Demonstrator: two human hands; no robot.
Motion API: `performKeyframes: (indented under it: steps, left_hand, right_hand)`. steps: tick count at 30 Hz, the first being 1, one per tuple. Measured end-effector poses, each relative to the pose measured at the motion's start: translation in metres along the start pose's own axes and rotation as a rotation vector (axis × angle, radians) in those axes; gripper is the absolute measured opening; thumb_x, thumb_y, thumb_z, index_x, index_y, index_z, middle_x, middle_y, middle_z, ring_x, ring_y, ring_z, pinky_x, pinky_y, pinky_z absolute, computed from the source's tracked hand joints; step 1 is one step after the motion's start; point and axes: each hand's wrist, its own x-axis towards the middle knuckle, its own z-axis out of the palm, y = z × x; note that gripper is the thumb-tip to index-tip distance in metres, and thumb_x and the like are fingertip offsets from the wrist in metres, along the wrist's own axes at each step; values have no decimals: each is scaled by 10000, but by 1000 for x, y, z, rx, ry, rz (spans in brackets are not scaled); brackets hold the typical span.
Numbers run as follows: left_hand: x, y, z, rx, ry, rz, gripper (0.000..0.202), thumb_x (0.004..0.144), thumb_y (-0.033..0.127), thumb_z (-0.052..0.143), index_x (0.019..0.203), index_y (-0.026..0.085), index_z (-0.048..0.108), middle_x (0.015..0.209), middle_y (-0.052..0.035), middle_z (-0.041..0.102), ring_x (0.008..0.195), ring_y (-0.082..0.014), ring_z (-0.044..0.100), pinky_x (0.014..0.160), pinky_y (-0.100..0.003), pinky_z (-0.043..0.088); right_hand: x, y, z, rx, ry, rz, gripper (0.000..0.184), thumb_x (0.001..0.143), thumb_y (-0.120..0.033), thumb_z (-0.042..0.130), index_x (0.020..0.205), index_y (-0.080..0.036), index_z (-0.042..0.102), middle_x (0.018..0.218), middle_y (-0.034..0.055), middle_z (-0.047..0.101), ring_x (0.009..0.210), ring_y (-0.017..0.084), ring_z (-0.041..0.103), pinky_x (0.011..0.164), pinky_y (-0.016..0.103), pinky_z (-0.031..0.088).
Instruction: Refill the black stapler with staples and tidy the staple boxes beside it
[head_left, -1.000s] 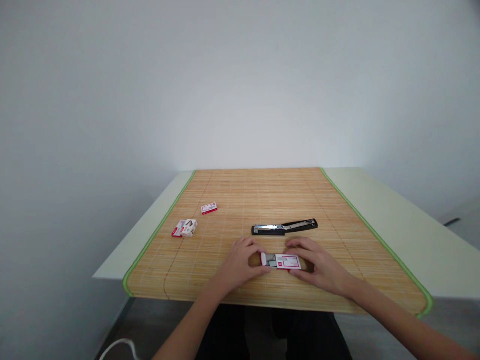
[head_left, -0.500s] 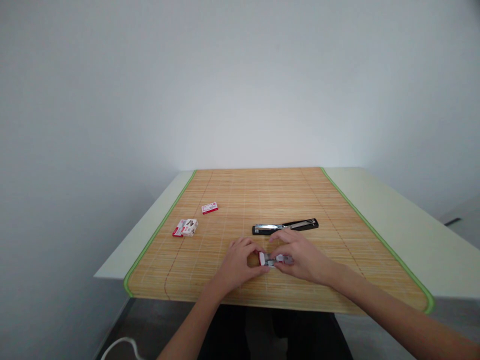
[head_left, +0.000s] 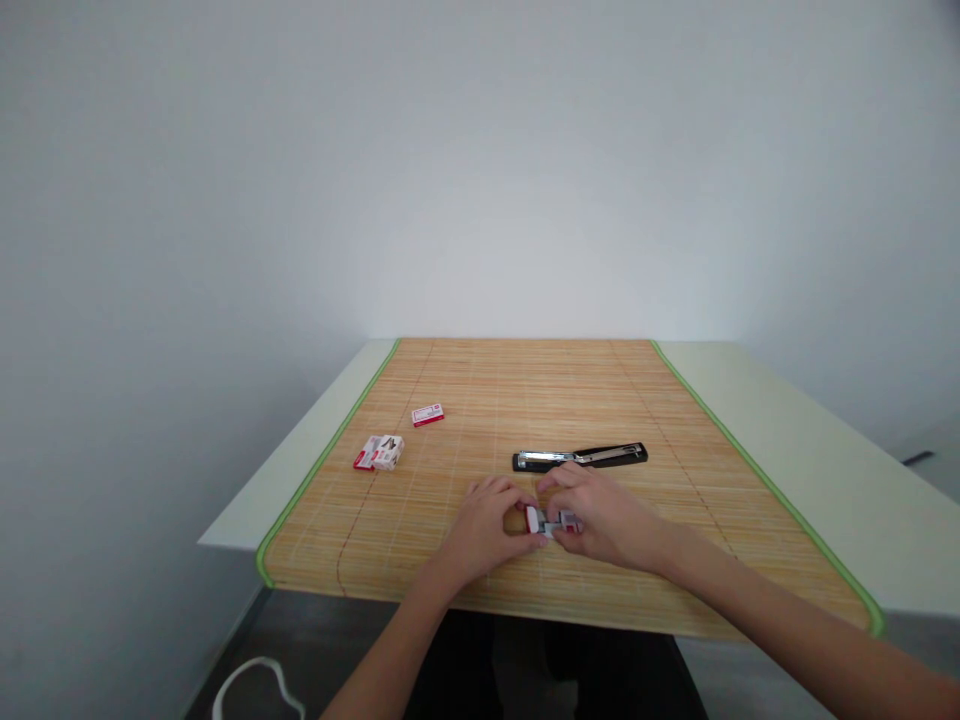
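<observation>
Hands both low over the front of the mat, working on one small box. Left hand (head_left: 487, 525): back up, wrist low, thumb and forefinger spread just enough to hold the left end of the staple box (head_left: 533, 519). Right hand (head_left: 600, 515): comes in from the lower right, palm down, fingers curled over the right half of the same box, thumb and forefinger narrow at its open middle; can't tell if they grip anything there. Forearms bare, angled inward toward each other.

Staple box sits on the mat (head_left: 495, 385) near its front edge, between the two hands, long side left to right. Drawn partly open: white end with red edging at left, grey staples (head_left: 552, 528) showing in the gap, printed part at right mostly under the right hand.

Stapler (head_left: 546, 457), black and silver, lies opened out just beyond the right hand, on the mat.

Left side of mat: white box (head_left: 388, 452) with dark picture on top, touching or overlapping a red-and-white box (head_left: 364, 456); can't tell which. Farther back, a lone small box (head_left: 427, 415), white top with red border, red side. All three look closed; contents hidden. Print on every box too small to read, no brand legible.

Mat has green edging, lies on a white tabletop (head_left: 817, 500). White cord (head_left: 259, 663) lower left, below tabletop level.
</observation>
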Motion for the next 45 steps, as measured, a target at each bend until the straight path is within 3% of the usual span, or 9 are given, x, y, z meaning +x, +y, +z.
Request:
performKeyframes:
  steps: [12, 19, 24, 30, 38, 45]
  left_hand:
    - [0, -2, 1, 12, 2, 6, 374, 751, 505, 849, 1016, 283, 708, 1042, -15, 664, 1037, -243, 588, 934, -379, 404]
    - [0, -1, 1, 5, -7, 13, 352, 756, 455, 852, 1027, 289, 700, 1068, -6, 669, 1068, -241, 583, 939, -371, 403]
    - [0, -1, 1, -5, -6, 9, 348, 741, 384, 867, 1029, 288, 697, 1072, -6, 672, 1066, -242, 584, 938, -370, 400]
    - [0, -2, 2, -6, 2, 15, 372, 761, 501, 844, 1031, 286, 706, 1026, -7, 665, 1026, -234, 585, 925, -366, 397]
    - [0, -3, 1, -14, 1, 11, 418, 761, 557, 828, 1056, 287, 704, 1058, -12, 675, 1056, -242, 589, 936, -374, 397]
    - [1, -3, 1, -12, -10, 7, 421, 760, 553, 829, 1064, 289, 706, 1078, -21, 681, 1072, -252, 590, 942, -386, 401]
  right_hand:
    - [-8, -3, 19, 113, 125, 112, 186, 720, -144, 777, 853, -233, 683, 1165, 43, 655, 1084, 251, 596, 978, 404, 473]
    - [-5, -2, 21, 167, 110, 116, 86, 805, -233, 788, 847, -241, 714, 1189, 48, 658, 1121, 253, 598, 990, 403, 473]
    - [-1, -2, 20, 192, 99, 111, 63, 825, -212, 777, 847, -254, 737, 1164, 35, 673, 1117, 245, 603, 995, 402, 471]
    - [1, -2, 23, 224, 107, 145, 68, 874, -182, 733, 847, -243, 736, 1151, 40, 669, 1109, 228, 606, 969, 374, 488]
    - [-3, 8, 14, 150, 93, 6, 159, 945, -185, 674, 1028, -277, 773, 1240, 56, 656, 1186, 232, 588, 1031, 393, 469]
    - [-5, 10, 4, 143, 28, -27, 217, 883, -192, 759, 1079, -284, 772, 1251, 53, 657, 1200, 237, 586, 1045, 391, 471]
